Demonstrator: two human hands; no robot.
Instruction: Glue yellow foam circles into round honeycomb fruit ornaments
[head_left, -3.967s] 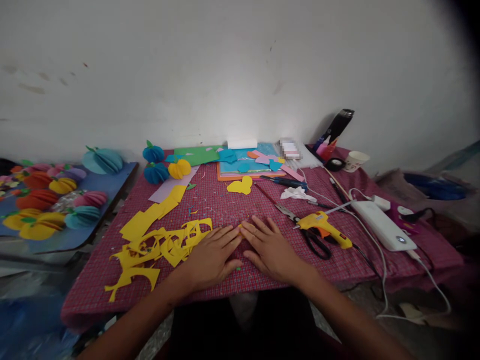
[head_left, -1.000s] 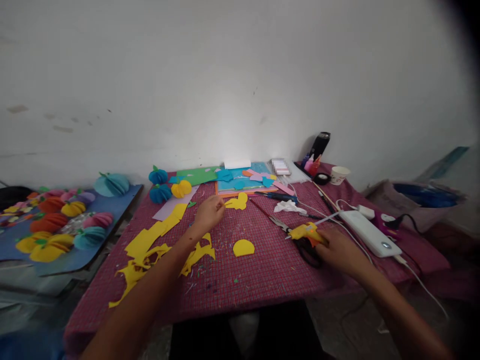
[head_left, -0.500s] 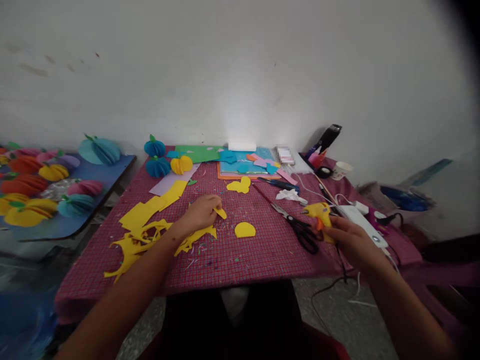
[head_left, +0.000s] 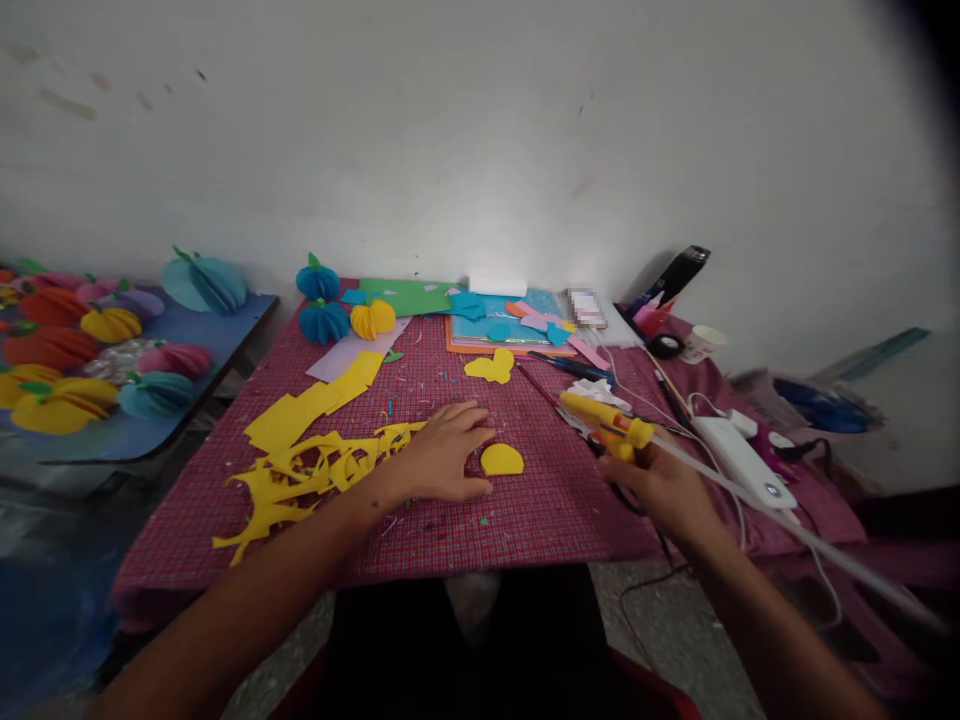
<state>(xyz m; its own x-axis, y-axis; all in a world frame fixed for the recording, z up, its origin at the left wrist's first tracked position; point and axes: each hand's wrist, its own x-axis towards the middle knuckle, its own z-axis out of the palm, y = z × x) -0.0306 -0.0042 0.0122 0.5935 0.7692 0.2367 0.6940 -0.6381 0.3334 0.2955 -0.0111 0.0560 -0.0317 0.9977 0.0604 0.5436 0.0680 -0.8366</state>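
My left hand is spread over the checked tablecloth, fingers apart, just left of a yellow rounded piece. Whether anything lies beneath the palm is hidden. My right hand grips a yellow glue gun, with a long whitish stick running from its back to the lower right. Under the gun and hand, the dark-handled scissors are mostly covered. Yellow cut-out scraps lie by my left forearm. Farther back is another yellow wavy piece.
Paper pumpkins stand at the back left, more on a blue table. Coloured sheets lie at the back. On the right are a white power strip, cords, a paper cup and a black bottle.
My left hand has opened and moved right; the small yellow piece it pinched no longer shows. The glue gun in my right hand has turned and shifted left, and its long stick now shows.
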